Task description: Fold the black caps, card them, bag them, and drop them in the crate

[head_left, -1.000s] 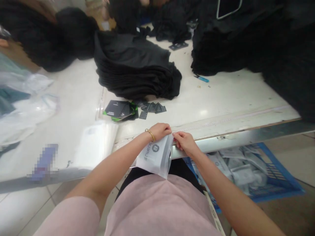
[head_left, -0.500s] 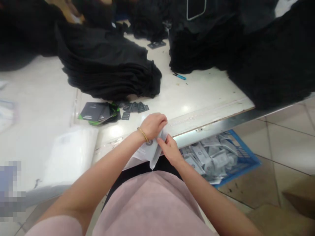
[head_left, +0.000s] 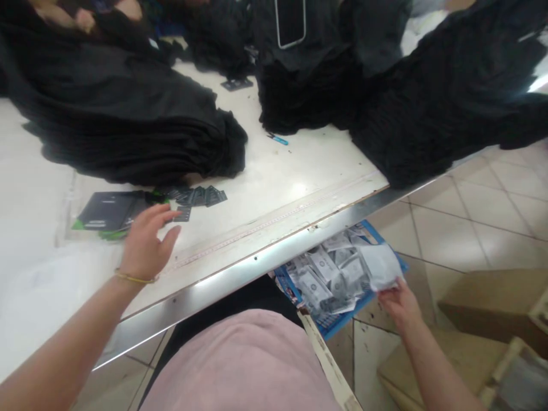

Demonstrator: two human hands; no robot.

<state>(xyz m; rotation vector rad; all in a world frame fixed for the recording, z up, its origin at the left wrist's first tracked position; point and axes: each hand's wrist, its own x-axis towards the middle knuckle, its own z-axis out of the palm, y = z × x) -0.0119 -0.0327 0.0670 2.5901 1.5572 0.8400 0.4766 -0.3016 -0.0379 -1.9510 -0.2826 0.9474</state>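
Over the blue basket (head_left: 342, 325), my right hand (head_left: 400, 302) pinches the lower edge of a white plastic packet (head_left: 379, 265). Several similar packets (head_left: 319, 282) lie in the basket below the table edge. My left hand (head_left: 148, 242), with a thin yellow bracelet at the wrist, is spread and holds nothing. Its fingertips are beside small dark tags (head_left: 199, 196) and a stack of dark cards (head_left: 109, 210) with green edges.
Piles of black fabric (head_left: 141, 114) cover the back of the white table (head_left: 274, 188). A phone (head_left: 291, 21) lies on one pile, and small blue snips (head_left: 278, 139) lie nearby. Cardboard boxes (head_left: 496, 297) stand on the floor at right. Another person's hand shows at the upper left.
My hands have parted. My right hand has carried the packet right to the basket; my left has let go of it, opened and moved left to the cards. The view has shifted too.
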